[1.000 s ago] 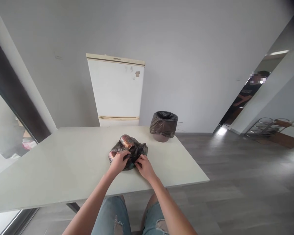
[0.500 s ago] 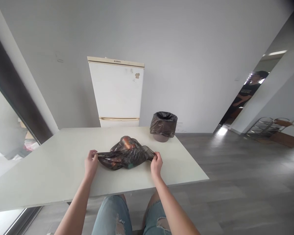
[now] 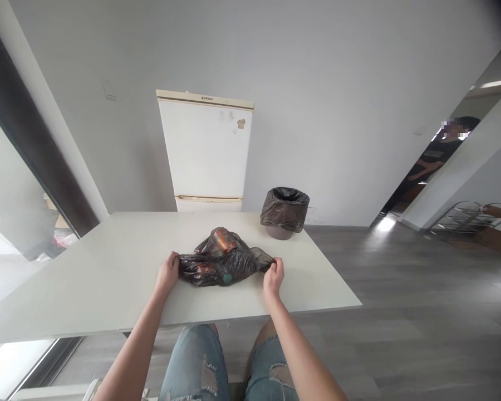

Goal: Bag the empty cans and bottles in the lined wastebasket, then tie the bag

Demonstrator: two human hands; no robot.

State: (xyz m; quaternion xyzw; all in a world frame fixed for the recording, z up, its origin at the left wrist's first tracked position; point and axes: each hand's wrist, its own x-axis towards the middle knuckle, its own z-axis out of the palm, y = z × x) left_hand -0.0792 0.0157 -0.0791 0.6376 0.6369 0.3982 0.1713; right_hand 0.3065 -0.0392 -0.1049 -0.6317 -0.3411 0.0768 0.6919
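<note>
A black plastic garbage bag (image 3: 229, 264) lies on the pale table (image 3: 121, 278), stretched sideways between my two hands. Through its thin film show orange, red and green items, whose kind I cannot make out. My left hand (image 3: 168, 273) is closed on the bag's left end. Its right end is pinched in my right hand (image 3: 273, 277), near the table's front edge. Behind and to the right stands a brown trash bin (image 3: 279, 232) with a black liner (image 3: 284, 209) folded over its rim.
Beyond the table a white refrigerator (image 3: 206, 147) stands against the grey wall. A person (image 3: 436, 153) is in the doorway at the right. Metal racks (image 3: 459, 217) are on the floor at the far right. My knees (image 3: 196, 356) are under the table's front edge.
The view has shifted slightly, so the scene sits further right. My left hand has come a little closer to the bag's body, its fingers more tightly curled. Both hands keep hold of the bag.
</note>
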